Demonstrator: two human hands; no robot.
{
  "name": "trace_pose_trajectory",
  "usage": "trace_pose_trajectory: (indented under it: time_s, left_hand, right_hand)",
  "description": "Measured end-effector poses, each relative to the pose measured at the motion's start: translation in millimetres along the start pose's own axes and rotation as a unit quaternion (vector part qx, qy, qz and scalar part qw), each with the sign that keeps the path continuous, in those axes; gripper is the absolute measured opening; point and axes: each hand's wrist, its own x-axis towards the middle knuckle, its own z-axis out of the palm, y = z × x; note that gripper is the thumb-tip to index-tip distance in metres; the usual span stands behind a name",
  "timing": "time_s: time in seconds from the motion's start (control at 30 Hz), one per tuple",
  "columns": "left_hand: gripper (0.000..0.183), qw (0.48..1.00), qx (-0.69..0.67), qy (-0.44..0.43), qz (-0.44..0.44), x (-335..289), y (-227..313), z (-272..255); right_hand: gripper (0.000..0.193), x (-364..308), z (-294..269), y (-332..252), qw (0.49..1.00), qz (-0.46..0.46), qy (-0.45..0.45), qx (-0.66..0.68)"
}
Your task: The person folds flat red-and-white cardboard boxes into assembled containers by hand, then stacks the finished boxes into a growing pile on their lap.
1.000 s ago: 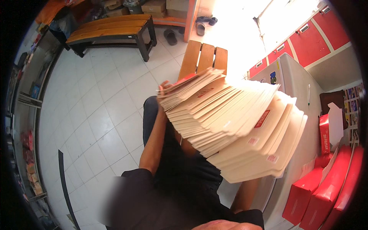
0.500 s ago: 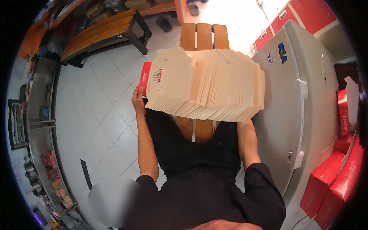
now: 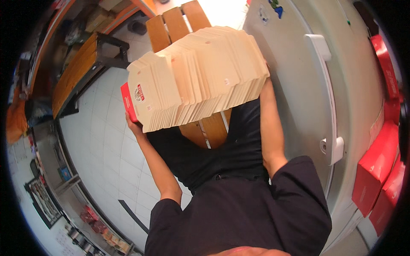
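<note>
A long stack of flat, beige folded cartons (image 3: 200, 72) is held sideways between my hands, above my lap and the wooden bench (image 3: 209, 130). Its left end has a red panel (image 3: 128, 102), and the carton nearest it bears a printed emblem. My left hand (image 3: 135, 126) grips the lower corner of that red end, its fingers partly hidden under the stack. At the opposite end my right hand (image 3: 267, 73) presses against the cartons. Most of it is hidden behind them, and only its edge and wrist show. The stack tilts, with its right end higher and farther away.
Close on my right stands a pale refrigerator (image 3: 294, 85) with a long white handle. Red boxes (image 3: 376, 166) are beyond it. Another wooden bench (image 3: 77, 77) is at the far left, near shelves (image 3: 70, 181). Pale tiles (image 3: 106, 141) cover the floor.
The stack has shifted left in view and tilted, its right end now higher. The room appears rotated, with the refrigerator taking up more of the view. Both hands keep their hold.
</note>
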Motion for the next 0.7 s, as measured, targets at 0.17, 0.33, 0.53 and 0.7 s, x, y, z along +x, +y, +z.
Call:
trace_pose_trajectory:
  time_s: [0.17, 0.33, 0.53, 0.7]
  left_hand:
    - [0.064, 1.0, -0.022, 0.002, 0.007, -4.1, -3.8, -6.7]
    - [0.069, 0.999, -0.02, -0.03, 0.011, 4.0, -1.9, -8.9]
    - [0.071, 0.999, 0.022, -0.007, 0.028, -3.7, 1.3, 17.6]
    - [0.071, 0.999, 0.025, -0.028, 0.036, -4.6, 1.5, 15.0]
  right_hand:
    - [0.04, -84.0, -31.1, -6.5, 0.978, -0.068, 0.049, -0.192]
    - [0.028, -166.1, -21.7, 9.2, 0.939, -0.154, 0.026, -0.307]
    - [0.021, -164.2, 2.5, 7.1, 0.888, -0.233, 0.031, -0.395]
    - [0.018, -149.4, 6.3, 11.7, 0.885, -0.186, 0.056, -0.423]
